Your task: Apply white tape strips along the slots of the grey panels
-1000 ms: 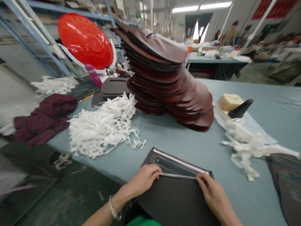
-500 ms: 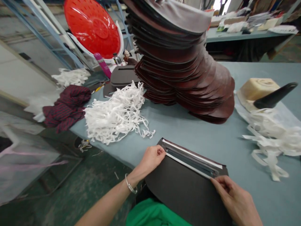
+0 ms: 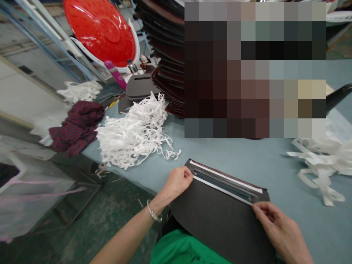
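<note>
A dark panel point(image 3: 220, 220) with one rounded end lies at the table's near edge, partly over my lap. Along its straight side is a long slot with what looks like a zipper point(image 3: 225, 189) in it. One white strip point(image 3: 228, 176) runs along the far side of the slot. A narrower white strip point(image 3: 220, 189) follows the near side. My left hand point(image 3: 178, 180) pinches this narrower strip at its left end, and my right hand point(image 3: 277, 222) pinches it at the right end. Both hands rest against the panel.
A heap of white strips point(image 3: 132, 135) lies left of the panel. Behind rises a tall stack of dark sheets point(image 3: 162, 47), mostly hidden by a pixelated block. More white ribbon point(image 3: 330, 165) lies right on the blue table point(image 3: 310, 234). A striped cloth point(image 3: 79, 124) hangs at the left edge.
My right hand sits slightly farther right and higher, still pinching the strip's end. My left hand stays at the other end. The view has shifted a little, and a pixelated block now covers the back right.
</note>
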Demonstrator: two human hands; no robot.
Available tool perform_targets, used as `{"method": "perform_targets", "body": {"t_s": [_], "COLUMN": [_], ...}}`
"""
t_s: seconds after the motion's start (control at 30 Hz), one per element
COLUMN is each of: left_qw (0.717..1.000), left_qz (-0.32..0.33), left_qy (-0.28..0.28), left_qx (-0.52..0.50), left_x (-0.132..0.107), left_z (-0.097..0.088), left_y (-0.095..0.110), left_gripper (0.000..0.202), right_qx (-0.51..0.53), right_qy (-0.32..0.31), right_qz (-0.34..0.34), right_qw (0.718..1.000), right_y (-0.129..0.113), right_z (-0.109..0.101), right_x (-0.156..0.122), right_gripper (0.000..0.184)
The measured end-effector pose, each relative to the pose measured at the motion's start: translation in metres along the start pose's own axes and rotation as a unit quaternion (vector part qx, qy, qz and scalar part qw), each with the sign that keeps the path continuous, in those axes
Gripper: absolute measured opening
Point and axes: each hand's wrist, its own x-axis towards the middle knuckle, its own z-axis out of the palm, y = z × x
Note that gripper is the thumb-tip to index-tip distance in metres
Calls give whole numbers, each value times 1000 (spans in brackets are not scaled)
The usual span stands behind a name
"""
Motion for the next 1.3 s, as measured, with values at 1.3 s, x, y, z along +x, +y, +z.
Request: {"method": "perform_targets", "body": {"t_s": [1.3], "left_qw": [891], "left_qz": [256], "left_qy": [92], "left_qx": [363], "left_x": [-61], "left_z": [39], "left_y": [12], "left_gripper": [51], "right_qx": [-156], "right_qy": [52], "right_qz": [65], "right_qw": [984], "right_y": [-27], "right_z": [4], "right_x": [-2], "right_gripper": [15]}}
